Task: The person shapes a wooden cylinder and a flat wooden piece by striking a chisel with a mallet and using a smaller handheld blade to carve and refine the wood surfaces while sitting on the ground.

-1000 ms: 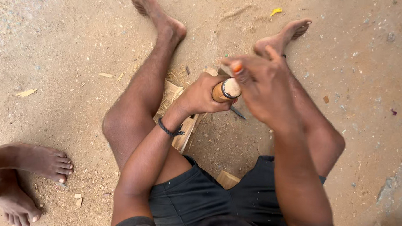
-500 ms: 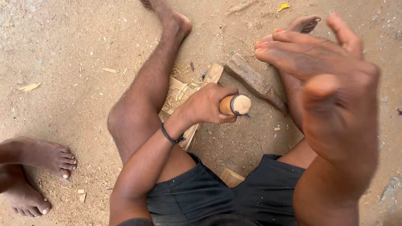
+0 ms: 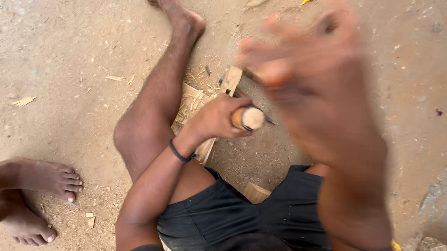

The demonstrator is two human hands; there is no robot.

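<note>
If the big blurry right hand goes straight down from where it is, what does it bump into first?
Most likely the round wooden handle end that the left hand grips. The right hand is raised above it, open and blurred, so depth is hard to judge; it might slip just past onto the wood strips on the ground.

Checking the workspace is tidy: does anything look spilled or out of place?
Yes: wood chips and splinters lie scattered over the dirt ground beside the left hand holding a wooden-handled tool. The right hand is blurred.

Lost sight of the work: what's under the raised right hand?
The blurred right hand covers most of it. Visible: a wooden piece on sandy ground and the wooden-handled tool in the left hand. Its tip is hidden.
</note>
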